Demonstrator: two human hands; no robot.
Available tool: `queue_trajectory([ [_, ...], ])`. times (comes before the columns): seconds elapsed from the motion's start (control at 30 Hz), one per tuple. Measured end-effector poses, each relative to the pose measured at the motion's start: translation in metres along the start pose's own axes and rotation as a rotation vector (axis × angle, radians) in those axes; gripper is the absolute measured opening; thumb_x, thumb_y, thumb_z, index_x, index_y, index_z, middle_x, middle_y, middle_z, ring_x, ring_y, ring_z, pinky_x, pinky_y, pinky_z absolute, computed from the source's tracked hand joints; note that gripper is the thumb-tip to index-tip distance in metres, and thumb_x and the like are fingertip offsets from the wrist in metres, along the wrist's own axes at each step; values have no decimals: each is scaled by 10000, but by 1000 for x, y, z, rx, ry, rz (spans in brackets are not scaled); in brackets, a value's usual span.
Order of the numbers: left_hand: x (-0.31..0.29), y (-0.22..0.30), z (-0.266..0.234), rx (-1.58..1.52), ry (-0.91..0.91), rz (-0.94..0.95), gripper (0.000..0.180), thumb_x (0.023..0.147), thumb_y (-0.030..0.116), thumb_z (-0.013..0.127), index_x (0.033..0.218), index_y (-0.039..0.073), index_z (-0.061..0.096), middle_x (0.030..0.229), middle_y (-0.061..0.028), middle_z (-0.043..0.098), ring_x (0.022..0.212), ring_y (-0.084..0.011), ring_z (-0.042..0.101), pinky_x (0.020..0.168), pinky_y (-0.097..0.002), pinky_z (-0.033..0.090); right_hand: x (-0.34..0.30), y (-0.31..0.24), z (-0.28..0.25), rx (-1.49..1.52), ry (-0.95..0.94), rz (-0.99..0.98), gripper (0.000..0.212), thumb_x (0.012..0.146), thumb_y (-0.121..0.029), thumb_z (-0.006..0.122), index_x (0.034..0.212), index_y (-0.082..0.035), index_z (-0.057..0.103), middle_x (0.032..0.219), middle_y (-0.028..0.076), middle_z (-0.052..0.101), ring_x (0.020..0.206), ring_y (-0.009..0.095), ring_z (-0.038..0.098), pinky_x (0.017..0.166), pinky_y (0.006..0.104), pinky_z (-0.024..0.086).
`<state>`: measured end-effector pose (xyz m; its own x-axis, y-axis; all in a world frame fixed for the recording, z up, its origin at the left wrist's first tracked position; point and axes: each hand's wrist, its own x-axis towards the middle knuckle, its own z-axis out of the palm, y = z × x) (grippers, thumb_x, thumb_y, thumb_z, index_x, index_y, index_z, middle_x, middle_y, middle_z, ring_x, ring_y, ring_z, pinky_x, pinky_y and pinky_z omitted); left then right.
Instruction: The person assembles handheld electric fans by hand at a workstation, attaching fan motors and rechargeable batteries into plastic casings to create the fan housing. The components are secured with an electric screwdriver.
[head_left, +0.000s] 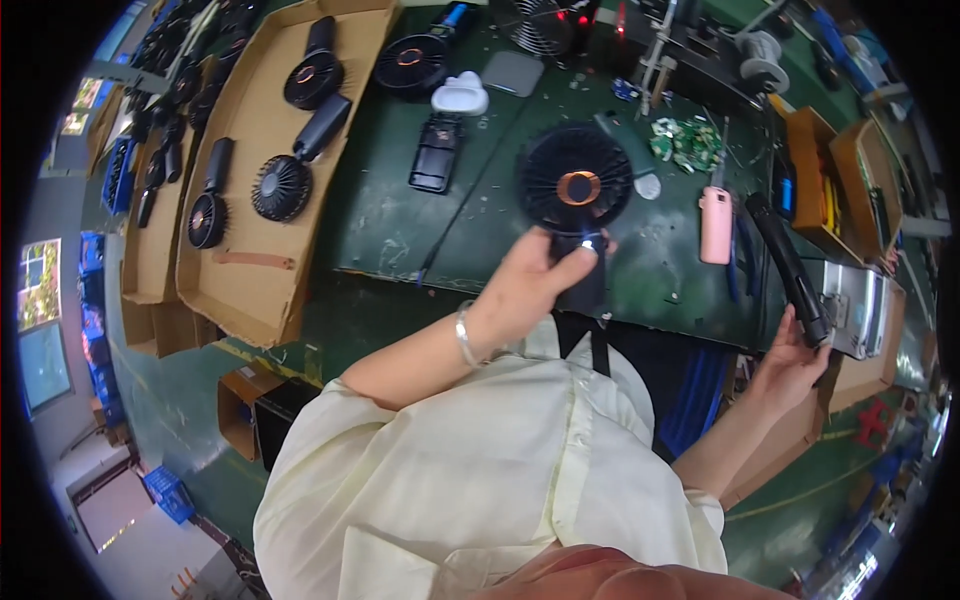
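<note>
My left hand (545,270) is closed round the handle of a black handheld fan (577,180) with a copper-coloured ring at its hub. The thumb lies on the front of the handle, and the fan head is over the table. At the right table edge my right hand (793,365) grips the lower end of a long, slightly bent black part (787,262), whose exact kind I cannot make out. A pink handle-shaped casing (715,225) lies left of that part. An opened black casing (435,153) and a white cloud-shaped piece (460,94) lie left of the fan.
A cardboard tray (245,285) with several black handheld fans stands at the left. Another fan (412,62) lies at the back. Green scraps (685,145), a solder wire spool (762,58) and dark equipment are at the back right. A cardboard box (812,165) and silver metal block (858,310) stand at the right.
</note>
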<state>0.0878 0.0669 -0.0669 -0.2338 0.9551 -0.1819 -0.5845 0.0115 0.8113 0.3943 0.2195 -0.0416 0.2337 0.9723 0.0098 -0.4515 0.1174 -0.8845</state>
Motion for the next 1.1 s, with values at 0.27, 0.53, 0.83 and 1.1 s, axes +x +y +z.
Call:
queue_trajectory([
  [0.27,-5,-1,5,-60,28,-128,452,774,12,668,1187,17,485,970,-35,542,793,-108,544,724,-264,455,-30,-48,77,-383,-214,-844,599,925,-487,320,863,30,616,682,128,572,671,243,546,603,334,454],
  [0.53,-5,-9,7,-416,-147,-250,399,774,119,553,1152,2,504,1158,-190,577,840,-228,622,851,-373,511,-37,31,129,106,-1238,278,1048,663,-907,417,1090,48,483,596,106,564,481,184,502,502,314,425],
  [0.83,-1,-11,14,-269,-74,-319,257,834,18,575,1083,-42,555,951,-134,653,832,-207,674,791,-323,557,-107,2,140,196,-819,-355,651,831,-707,492,997,-78,478,586,51,499,466,187,476,465,335,394],
  [1.1,-5,-11,14,-198,-52,-336,265,815,0,593,1076,-37,562,900,-98,642,817,-190,662,800,-308,537,-107,7,137,248,-965,-243,154,906,-137,564,953,-35,459,644,123,579,532,244,561,551,393,486],
])
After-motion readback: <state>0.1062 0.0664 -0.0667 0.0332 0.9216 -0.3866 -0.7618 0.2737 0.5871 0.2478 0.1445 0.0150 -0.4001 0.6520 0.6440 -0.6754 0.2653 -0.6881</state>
